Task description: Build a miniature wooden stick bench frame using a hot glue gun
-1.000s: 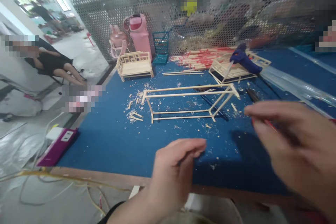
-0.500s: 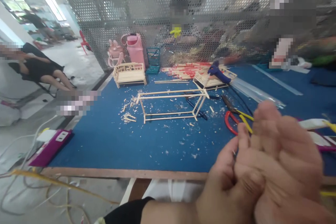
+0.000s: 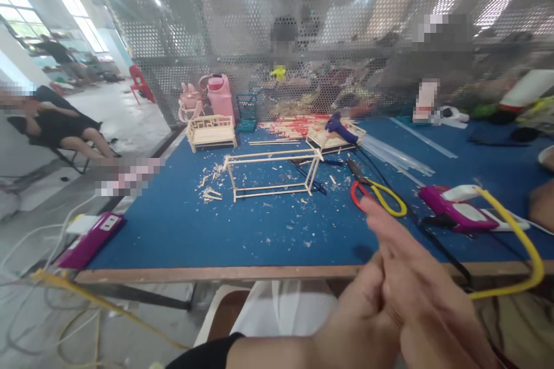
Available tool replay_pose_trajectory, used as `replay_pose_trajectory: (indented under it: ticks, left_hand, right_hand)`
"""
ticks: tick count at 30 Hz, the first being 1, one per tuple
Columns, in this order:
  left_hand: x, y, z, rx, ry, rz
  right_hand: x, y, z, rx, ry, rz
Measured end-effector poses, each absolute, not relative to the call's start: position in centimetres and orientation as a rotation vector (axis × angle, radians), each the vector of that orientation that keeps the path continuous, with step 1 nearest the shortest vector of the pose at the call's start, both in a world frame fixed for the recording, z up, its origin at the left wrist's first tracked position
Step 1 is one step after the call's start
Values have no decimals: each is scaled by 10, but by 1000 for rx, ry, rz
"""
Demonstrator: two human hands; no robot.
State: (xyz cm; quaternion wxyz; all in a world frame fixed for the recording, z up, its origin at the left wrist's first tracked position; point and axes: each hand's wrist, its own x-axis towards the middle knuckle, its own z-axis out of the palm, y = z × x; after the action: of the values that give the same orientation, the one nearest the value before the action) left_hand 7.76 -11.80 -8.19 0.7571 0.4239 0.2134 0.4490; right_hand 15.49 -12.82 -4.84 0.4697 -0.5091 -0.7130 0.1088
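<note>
- My left hand (image 3: 363,323) and right hand (image 3: 415,294) press together at the table (image 3: 173,230) edge; I cannot tell their grip.
- Nearest, red-and-yellow-handled pliers (image 3: 376,193) lie on the blue cloth.

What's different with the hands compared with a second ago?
The left hand and right hand were apart over the blue table; they came together at the near edge, pressed against each other. Nothing visibly held. The stick frame and the pliers lie untouched.
</note>
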Motion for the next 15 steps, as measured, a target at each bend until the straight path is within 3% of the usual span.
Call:
replay_pose_trajectory:
  ticks: [6, 9, 15]
  left_hand:
    - [39, -101, -47, 1322, 830, 730]
    - [14, -89, -41, 1537, 993, 773]
    - [29, -91, -27, 1905, 797, 889]
  right_hand:
    - [185, -83, -29, -1361, -1365, 144]
    - [192, -69, -28, -1512, -1396, 211]
    - [151, -55, -51, -1497, -1626, 188]
